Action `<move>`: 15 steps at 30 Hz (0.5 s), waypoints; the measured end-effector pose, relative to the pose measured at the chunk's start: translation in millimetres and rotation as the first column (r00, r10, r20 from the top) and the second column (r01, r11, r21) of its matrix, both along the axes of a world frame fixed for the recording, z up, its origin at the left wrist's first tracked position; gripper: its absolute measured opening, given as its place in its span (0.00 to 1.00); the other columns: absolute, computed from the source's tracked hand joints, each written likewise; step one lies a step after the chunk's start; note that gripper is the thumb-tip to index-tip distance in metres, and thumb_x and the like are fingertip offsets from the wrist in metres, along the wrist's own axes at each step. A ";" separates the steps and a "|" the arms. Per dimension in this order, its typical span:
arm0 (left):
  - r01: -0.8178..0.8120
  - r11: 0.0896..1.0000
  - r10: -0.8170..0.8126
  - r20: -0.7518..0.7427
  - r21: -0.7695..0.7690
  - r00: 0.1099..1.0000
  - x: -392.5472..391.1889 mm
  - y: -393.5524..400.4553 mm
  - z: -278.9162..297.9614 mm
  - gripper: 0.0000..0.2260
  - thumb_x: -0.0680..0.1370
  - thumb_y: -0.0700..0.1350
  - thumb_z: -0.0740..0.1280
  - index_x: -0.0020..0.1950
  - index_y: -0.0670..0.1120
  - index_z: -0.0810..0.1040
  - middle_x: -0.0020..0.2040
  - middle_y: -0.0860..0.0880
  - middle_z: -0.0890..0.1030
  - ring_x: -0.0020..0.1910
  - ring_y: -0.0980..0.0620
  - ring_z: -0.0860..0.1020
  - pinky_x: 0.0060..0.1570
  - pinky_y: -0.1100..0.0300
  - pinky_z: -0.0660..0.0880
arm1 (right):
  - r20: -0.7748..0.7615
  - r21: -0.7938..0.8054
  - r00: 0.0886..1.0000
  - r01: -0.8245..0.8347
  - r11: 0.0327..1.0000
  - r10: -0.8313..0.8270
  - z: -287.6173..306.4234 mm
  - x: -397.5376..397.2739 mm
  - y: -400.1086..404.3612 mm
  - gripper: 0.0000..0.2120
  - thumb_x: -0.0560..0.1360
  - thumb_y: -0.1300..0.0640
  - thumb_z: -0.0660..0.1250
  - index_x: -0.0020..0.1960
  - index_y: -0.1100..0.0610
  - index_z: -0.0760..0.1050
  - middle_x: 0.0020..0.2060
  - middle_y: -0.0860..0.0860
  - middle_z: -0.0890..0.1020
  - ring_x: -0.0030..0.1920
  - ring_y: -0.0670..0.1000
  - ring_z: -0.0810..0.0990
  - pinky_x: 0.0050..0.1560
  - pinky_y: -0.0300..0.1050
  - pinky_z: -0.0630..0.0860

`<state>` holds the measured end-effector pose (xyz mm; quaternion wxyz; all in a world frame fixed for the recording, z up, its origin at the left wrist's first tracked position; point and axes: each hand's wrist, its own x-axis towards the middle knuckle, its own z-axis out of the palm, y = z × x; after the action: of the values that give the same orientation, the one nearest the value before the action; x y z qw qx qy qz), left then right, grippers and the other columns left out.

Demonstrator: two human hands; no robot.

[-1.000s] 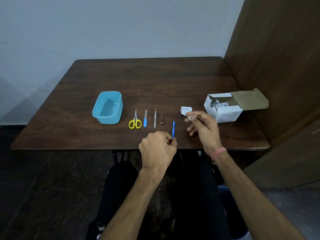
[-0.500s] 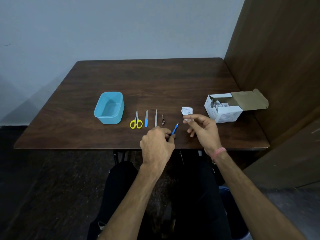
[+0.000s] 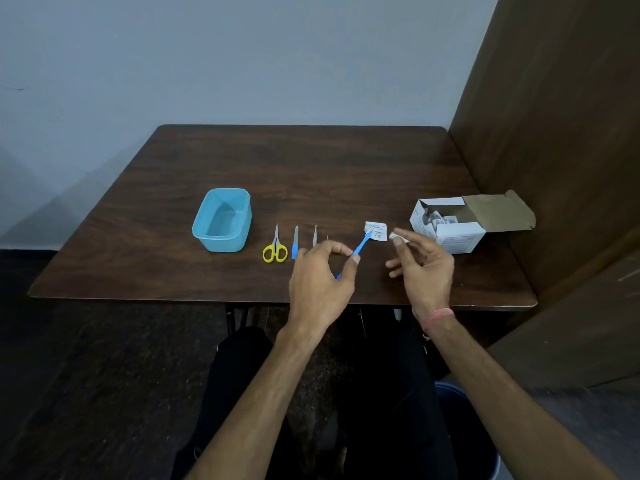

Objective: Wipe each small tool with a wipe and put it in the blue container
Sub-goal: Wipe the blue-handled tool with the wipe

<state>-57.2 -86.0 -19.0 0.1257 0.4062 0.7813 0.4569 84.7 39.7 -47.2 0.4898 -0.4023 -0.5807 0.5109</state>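
My left hand [image 3: 320, 278] pinches a thin blue-handled tool [image 3: 360, 245] between thumb and fingers, lifted off the table and tilted up to the right. My right hand [image 3: 422, 265] pinches a small white wipe [image 3: 397, 236] at its fingertips, just right of the tool's tip. The blue container [image 3: 221, 220] stands at the left, with nothing visible inside. Yellow scissors [image 3: 275, 245], a blue-handled file [image 3: 295, 242] and a metal tool [image 3: 314, 236] lie in a row beside it; my left hand partly hides another small tool.
A torn white wipe wrapper [image 3: 376, 231] lies on the dark wooden table [image 3: 311, 168]. An open white box of wipes [image 3: 450, 225] sits at the right, near a wooden wall panel [image 3: 554, 116]. My legs are below the table's front edge.
My left hand has lifted the blue tool off the table and swung its tip up to the right, toward the wipe. My right hand has stayed near the wrapper.
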 end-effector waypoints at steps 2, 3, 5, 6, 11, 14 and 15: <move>0.083 0.992 -0.109 0.302 0.098 0.947 -3.6 6.3 -0.4 0.02 0.85 0.48 0.74 0.56 0.51 0.83 0.48 0.56 0.90 0.48 0.58 0.85 0.46 0.63 0.80 | 0.078 0.056 0.996 0.025 0.998 -0.030 2.8 0.9 3.5 0.07 0.83 0.58 0.76 0.60 0.51 0.88 0.50 0.46 0.90 0.36 0.50 0.86 0.33 0.42 0.82; 0.122 0.983 -0.172 0.441 0.139 0.881 -4.8 8.9 0.0 0.03 0.86 0.45 0.73 0.58 0.48 0.82 0.48 0.52 0.91 0.44 0.55 0.86 0.45 0.60 0.83 | 0.133 0.105 0.991 0.019 0.994 -0.033 3.0 1.0 6.9 0.08 0.83 0.58 0.76 0.60 0.49 0.89 0.49 0.46 0.90 0.36 0.49 0.85 0.34 0.41 0.82; 0.187 0.963 -0.268 0.593 0.196 0.759 -6.9 12.7 -0.5 0.07 0.87 0.42 0.72 0.64 0.44 0.80 0.51 0.45 0.91 0.41 0.49 0.87 0.41 0.55 0.86 | 0.244 0.218 0.969 -0.025 0.976 -0.029 4.7 1.1 13.6 0.09 0.82 0.58 0.76 0.60 0.49 0.89 0.43 0.46 0.89 0.35 0.49 0.85 0.38 0.42 0.81; 0.221 0.954 -0.299 0.614 0.202 0.731 -8.6 14.5 -1.6 0.10 0.87 0.42 0.72 0.68 0.44 0.79 0.52 0.44 0.91 0.41 0.47 0.88 0.40 0.54 0.87 | 0.292 0.272 0.955 -0.041 0.961 -0.042 5.2 0.7 17.1 0.09 0.82 0.58 0.76 0.61 0.48 0.89 0.39 0.44 0.87 0.34 0.51 0.84 0.39 0.46 0.82; 0.238 0.957 -0.288 0.606 0.165 0.741 -18.4 18.9 -14.8 0.15 0.87 0.41 0.72 0.73 0.38 0.81 0.53 0.44 0.91 0.43 0.46 0.90 0.38 0.55 0.88 | 0.406 0.372 0.910 -0.076 0.925 -0.088 -1.0 3.7 24.8 0.10 0.81 0.55 0.77 0.61 0.46 0.89 0.32 0.38 0.81 0.32 0.55 0.82 0.40 0.57 0.83; 0.214 0.964 -0.265 0.592 0.156 0.761 -18.9 19.3 -19.6 0.13 0.86 0.40 0.73 0.71 0.39 0.84 0.52 0.44 0.91 0.42 0.46 0.90 0.35 0.56 0.87 | 0.405 0.417 0.905 -0.055 0.907 -0.131 -4.0 7.0 23.6 0.10 0.81 0.54 0.77 0.61 0.46 0.89 0.29 0.44 0.78 0.29 0.51 0.79 0.38 0.55 0.82; 0.220 0.964 -0.264 0.579 0.146 0.771 -18.1 19.3 -20.6 0.13 0.86 0.40 0.73 0.70 0.39 0.84 0.52 0.44 0.91 0.42 0.46 0.90 0.34 0.56 0.87 | 0.400 0.470 0.902 -0.052 0.881 -0.160 -4.0 7.0 21.1 0.10 0.81 0.56 0.78 0.61 0.48 0.89 0.30 0.41 0.77 0.30 0.47 0.77 0.38 0.49 0.81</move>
<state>-75.3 -66.6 -39.6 0.4072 0.3440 0.6272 0.5678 91.8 60.8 -51.2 0.4477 -0.3901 -0.7680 0.2400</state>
